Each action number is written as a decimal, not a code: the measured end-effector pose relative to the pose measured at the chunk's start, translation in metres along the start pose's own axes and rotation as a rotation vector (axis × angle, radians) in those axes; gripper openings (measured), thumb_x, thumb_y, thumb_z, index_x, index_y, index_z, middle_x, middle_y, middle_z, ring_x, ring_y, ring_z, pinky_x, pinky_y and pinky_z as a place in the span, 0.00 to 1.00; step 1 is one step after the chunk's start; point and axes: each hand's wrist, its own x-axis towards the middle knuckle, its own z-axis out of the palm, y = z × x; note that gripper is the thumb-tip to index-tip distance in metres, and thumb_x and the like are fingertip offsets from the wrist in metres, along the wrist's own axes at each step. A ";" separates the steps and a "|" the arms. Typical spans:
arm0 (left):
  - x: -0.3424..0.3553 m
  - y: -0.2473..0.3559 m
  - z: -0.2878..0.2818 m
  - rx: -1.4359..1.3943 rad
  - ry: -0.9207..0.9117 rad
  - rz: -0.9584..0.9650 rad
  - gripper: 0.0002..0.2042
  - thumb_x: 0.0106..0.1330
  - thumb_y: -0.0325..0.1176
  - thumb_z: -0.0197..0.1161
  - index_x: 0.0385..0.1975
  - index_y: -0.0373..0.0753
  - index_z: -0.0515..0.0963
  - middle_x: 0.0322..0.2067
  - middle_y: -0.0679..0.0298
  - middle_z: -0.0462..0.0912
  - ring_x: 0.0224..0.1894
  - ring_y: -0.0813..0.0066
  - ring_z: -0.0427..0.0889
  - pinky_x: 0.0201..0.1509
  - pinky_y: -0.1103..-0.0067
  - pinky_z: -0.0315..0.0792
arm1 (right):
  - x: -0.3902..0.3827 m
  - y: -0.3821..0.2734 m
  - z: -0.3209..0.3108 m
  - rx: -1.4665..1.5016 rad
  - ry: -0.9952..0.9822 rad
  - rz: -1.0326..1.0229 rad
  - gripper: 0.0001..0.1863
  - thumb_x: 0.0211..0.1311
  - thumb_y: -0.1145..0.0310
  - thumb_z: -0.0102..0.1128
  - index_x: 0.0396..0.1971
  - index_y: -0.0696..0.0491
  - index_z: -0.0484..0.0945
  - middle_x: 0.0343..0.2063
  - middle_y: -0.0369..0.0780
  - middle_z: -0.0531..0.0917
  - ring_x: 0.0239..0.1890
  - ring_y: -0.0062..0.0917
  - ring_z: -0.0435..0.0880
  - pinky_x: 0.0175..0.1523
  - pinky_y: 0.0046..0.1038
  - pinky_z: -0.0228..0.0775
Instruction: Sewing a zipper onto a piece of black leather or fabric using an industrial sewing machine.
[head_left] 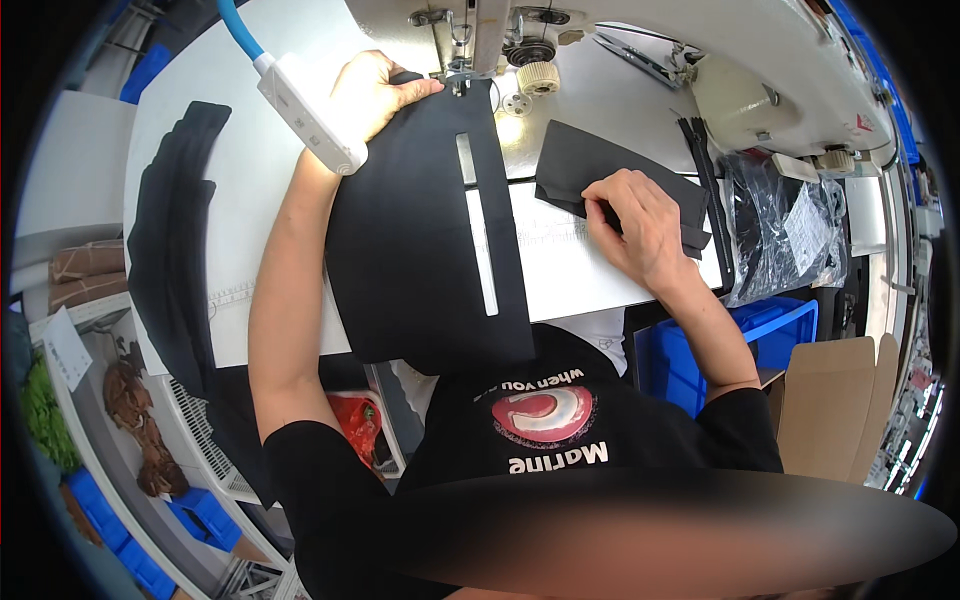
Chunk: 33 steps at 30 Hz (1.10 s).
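A black fabric panel lies on the white sewing table and hangs over its front edge. A long narrow slot in it shows the white tabletop. Its far edge reaches the presser foot of a sewing machine. There my left hand grips the panel's far left corner, thumb stretched toward the foot; its other fingers are partly hidden. On the right lie dark rectangular fabric pieces, partly overlapping. My right hand has its fingers closed in a pinch at their near edge.
A white lamp on a blue neck hangs over my left wrist. More black fabric drapes at the left. Tweezers, black zippers and a clear plastic bag lie right. Below are a blue bin and cardboard box.
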 end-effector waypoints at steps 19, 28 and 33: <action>-0.024 -0.019 0.013 -0.243 -0.295 0.197 0.09 0.58 0.33 0.71 0.30 0.33 0.82 0.25 0.66 0.81 0.29 0.82 0.76 0.37 0.83 0.69 | 0.095 -0.001 0.058 -0.294 -0.187 -0.210 0.13 0.53 0.71 0.60 0.40 0.55 0.78 0.29 0.38 0.82 0.30 0.31 0.83 0.37 0.31 0.73; -0.034 -0.026 0.019 -0.142 -0.119 0.156 0.10 0.57 0.36 0.71 0.27 0.36 0.82 0.21 0.68 0.82 0.25 0.83 0.76 0.31 0.82 0.70 | 0.103 0.028 -0.006 -0.511 -0.566 0.106 0.14 0.52 0.71 0.58 0.39 0.58 0.81 0.26 0.40 0.83 0.27 0.39 0.83 0.35 0.37 0.76; -0.025 -0.028 0.024 -0.051 -0.015 0.187 0.11 0.57 0.37 0.72 0.28 0.35 0.82 0.21 0.68 0.81 0.25 0.82 0.76 0.31 0.81 0.69 | 0.089 0.014 0.024 -0.111 -0.192 -0.354 0.19 0.59 0.59 0.61 0.47 0.52 0.79 0.43 0.40 0.82 0.45 0.33 0.80 0.50 0.34 0.71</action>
